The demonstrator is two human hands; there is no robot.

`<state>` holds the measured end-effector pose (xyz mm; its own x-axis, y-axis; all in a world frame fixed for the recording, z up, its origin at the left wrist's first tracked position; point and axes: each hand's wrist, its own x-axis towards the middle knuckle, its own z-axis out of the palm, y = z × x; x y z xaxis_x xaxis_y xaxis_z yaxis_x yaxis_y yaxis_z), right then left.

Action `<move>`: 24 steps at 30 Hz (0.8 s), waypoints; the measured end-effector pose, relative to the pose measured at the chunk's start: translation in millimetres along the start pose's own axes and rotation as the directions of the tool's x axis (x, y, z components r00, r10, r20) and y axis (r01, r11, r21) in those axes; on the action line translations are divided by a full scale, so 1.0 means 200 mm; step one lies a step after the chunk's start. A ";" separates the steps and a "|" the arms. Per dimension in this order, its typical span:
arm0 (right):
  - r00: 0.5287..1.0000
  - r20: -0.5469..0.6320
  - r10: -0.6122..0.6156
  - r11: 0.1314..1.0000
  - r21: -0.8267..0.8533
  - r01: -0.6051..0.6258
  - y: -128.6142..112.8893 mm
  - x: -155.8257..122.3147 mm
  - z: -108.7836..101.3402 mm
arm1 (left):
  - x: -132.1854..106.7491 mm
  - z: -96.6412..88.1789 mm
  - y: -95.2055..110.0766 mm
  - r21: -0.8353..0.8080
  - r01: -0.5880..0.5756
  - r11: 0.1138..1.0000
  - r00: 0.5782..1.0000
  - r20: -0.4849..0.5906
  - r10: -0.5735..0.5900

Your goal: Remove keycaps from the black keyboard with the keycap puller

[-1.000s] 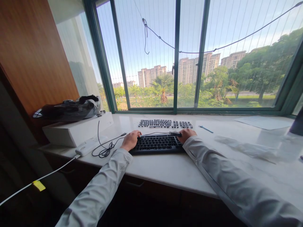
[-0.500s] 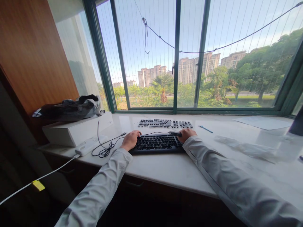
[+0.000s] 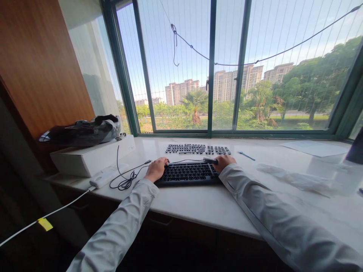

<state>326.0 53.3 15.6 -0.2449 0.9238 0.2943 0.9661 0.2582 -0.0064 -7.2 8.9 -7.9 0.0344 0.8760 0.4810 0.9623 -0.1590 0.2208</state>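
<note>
I see the left hand (image 3: 156, 169) curled on the black keyboard (image 3: 188, 173) at its 9 o'clock edge | right hand (image 3: 224, 162) gripping a small dark tool (image 3: 210, 161) at 1 o'clock | unchanged since earlier; loose keycaps (image 3: 197, 149) beyond.

I have only one view, from the camera worn on the person's head. It sits above and behind the white counter (image 3: 198, 204), facing forward toward the window (image 3: 211, 68) and only slightly down. The keyboard (image 3: 188, 173) lies mid-frame, fairly far off; both sleeves run in from the bottom edge.
</note>
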 end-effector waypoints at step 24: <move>1.000 0.011 0.018 1.000 0.016 -0.018 -0.01 -0.01 -0.02 | 0.00 0.00 0.01 -0.008 0.015 1.000 1.000 0.014 -0.014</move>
<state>325.8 49.3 19.6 -0.2287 0.9312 0.2838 0.9688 0.2463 -0.0272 -5.3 8.9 -6.7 0.0243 0.8847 0.4655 0.9606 -0.1497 0.2342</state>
